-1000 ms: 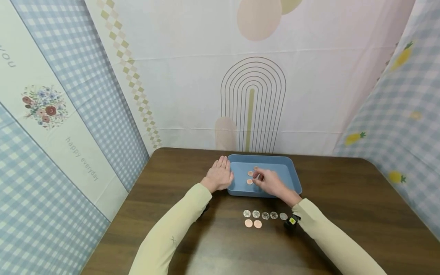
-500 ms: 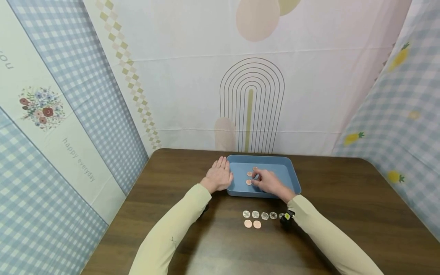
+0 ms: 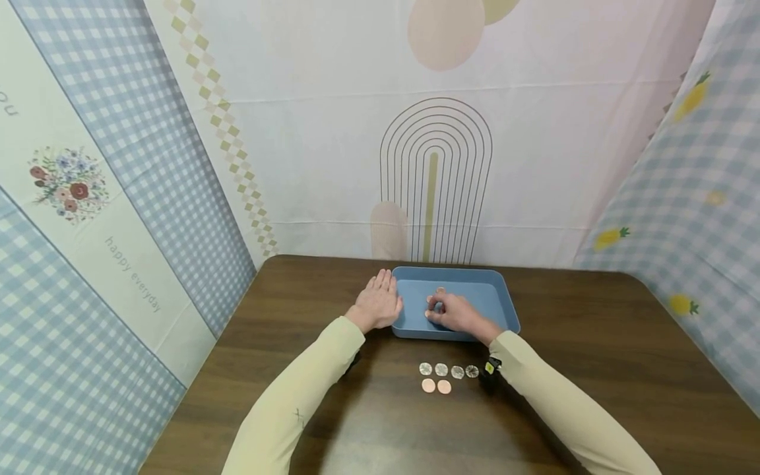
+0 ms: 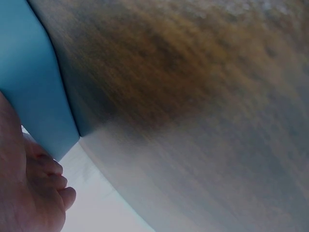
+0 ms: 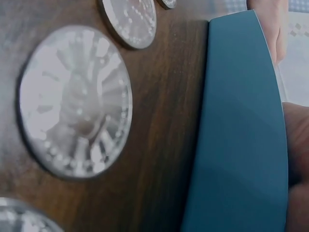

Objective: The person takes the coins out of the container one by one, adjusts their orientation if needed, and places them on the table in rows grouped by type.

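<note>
My left hand (image 3: 375,305) lies flat with straight fingers along the left end of the blue tray (image 3: 506,297). In the left wrist view, the fingers (image 4: 48,179) sit beside the tray's wall (image 4: 38,63). My right hand (image 3: 456,312) reaches into the tray with bent fingers. Its thumb and forefinger tips are right at two copper coins, a farther one (image 3: 429,299) and a nearer one (image 3: 427,314), both partly covered. I cannot tell whether they pinch a coin. Another copper coin (image 3: 440,290) lies farther back in the tray, its lower edge covered by the fingers.
In front of the tray, several silver coins (image 3: 441,369) lie in a row on the brown wooden table (image 3: 332,284). Two copper coins (image 3: 444,387) lie side by side below that row. A wrist camera (image 3: 490,369) on the right arm overlaps the row's right end.
The right hand has shifted a little left, over the two copper coins. Its wrist has also moved left and now covers the rightmost silver coin. The left hand has stayed put.
</note>
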Tool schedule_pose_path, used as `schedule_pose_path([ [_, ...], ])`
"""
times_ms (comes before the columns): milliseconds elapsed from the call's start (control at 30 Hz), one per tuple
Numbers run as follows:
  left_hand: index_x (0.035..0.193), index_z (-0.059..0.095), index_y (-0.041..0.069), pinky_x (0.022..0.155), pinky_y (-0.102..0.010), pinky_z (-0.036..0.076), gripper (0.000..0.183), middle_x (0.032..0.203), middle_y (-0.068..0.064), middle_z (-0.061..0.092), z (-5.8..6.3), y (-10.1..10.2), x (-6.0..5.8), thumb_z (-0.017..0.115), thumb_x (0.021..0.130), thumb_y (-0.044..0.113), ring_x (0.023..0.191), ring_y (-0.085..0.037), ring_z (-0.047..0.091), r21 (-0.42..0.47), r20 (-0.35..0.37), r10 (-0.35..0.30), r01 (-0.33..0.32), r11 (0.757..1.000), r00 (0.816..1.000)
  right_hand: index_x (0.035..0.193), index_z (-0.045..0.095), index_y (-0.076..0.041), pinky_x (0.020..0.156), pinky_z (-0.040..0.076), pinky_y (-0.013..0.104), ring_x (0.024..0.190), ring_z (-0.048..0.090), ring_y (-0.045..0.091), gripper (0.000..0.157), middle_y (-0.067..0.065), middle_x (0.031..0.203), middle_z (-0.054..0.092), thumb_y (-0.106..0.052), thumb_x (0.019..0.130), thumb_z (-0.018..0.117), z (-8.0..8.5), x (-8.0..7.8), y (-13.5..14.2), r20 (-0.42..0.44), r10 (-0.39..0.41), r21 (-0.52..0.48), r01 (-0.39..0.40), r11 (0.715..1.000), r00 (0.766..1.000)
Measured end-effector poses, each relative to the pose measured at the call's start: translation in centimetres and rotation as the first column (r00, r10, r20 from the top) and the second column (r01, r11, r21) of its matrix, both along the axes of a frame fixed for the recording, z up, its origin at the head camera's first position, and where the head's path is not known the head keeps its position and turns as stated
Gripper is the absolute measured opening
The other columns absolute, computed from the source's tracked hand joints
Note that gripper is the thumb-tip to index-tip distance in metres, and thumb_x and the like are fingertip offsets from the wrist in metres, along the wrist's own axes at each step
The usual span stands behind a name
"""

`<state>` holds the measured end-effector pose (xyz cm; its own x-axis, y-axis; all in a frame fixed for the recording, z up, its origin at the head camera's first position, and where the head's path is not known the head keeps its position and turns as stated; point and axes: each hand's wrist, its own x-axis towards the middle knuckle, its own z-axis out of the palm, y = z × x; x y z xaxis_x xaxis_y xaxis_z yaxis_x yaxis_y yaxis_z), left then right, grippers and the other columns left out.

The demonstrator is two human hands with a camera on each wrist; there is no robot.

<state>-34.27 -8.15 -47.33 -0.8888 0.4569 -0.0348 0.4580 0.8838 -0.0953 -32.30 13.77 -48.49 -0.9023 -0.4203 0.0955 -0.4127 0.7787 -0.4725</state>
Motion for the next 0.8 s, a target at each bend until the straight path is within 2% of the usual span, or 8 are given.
schedule_pose_path([
  [100, 0.153, 0.024, -0.004, 0.124, -0.042, 0.019, 0.063, 0.163, -0.019, 0.018, 0.1, 0.0, 0.0, 0.022, 0.104, 0.036, 0.153, -0.032, 0.017, 0.005, 0.006, -0.005, 0.005, 1.0, 1.0, 0.092, 0.068, -0.011, 0.06, 0.045, 0.029, 0.068, 0.056, 0.014, 0.012, 0.016, 0.113, 0.068, -0.023, 0.091, 0.07, 0.0, 0.0, 0.0, -0.009, 0.005, 0.022, -0.005, 1.0, 1.0],
  [300, 0.154, 0.022, -0.003, 0.125, -0.041, 0.017, 0.064, 0.164, -0.018, 0.016, 0.1, 0.0, 0.2, 0.022, 0.104, 0.037, 0.153, -0.03, 0.014, 0.001, 0.018, 0.005, -0.005, 1.0, 1.0, 0.091, 0.067, -0.01, 0.06, 0.045, 0.031, 0.067, 0.055, 0.015, 0.011, 0.015, 0.116, 0.067, -0.02, 0.09, 0.07, 0.4, 0.1, -0.2, 0.006, 0.002, 0.046, -0.002, 0.999, 1.0],
  [400, 0.154, 0.022, -0.003, 0.125, -0.041, 0.017, 0.063, 0.164, -0.018, 0.016, 0.1, -0.1, 0.3, 0.022, 0.104, 0.037, 0.153, -0.03, 0.014, 0.005, 0.016, -0.002, 0.002, 1.0, 1.0, 0.089, 0.066, -0.008, 0.062, 0.047, 0.031, 0.069, 0.057, 0.015, 0.011, 0.013, 0.105, 0.069, -0.018, 0.089, 0.071, 0.6, 0.5, -0.5, 0.008, -0.01, 0.059, 0.009, 0.998, 1.0],
  [533, 0.154, 0.023, -0.003, 0.125, -0.041, 0.018, 0.063, 0.163, -0.019, 0.018, 0.1, -0.4, 0.6, 0.023, 0.105, 0.037, 0.153, -0.031, 0.015, 0.018, 0.015, -0.013, 0.012, 1.0, 1.0, 0.086, 0.064, -0.008, 0.065, 0.049, 0.031, 0.073, 0.058, 0.014, 0.012, 0.005, 0.091, 0.061, -0.016, 0.087, 0.073, 0.7, 1.1, -0.9, 0.034, -0.035, 0.074, 0.033, 0.997, 0.999],
  [800, 0.153, 0.025, -0.003, 0.125, -0.041, 0.018, 0.062, 0.162, -0.02, 0.021, 0.0, -0.8, 1.3, 0.024, 0.105, 0.036, 0.153, -0.031, 0.016, 0.019, 0.006, -0.027, 0.027, 0.999, 1.0, 0.086, 0.053, -0.009, 0.062, 0.043, 0.031, 0.066, 0.05, 0.016, 0.015, 0.003, 0.079, 0.055, -0.011, 0.091, 0.067, 0.6, 2.5, -1.6, 0.046, -0.035, 0.033, 0.033, 0.999, 0.998],
])
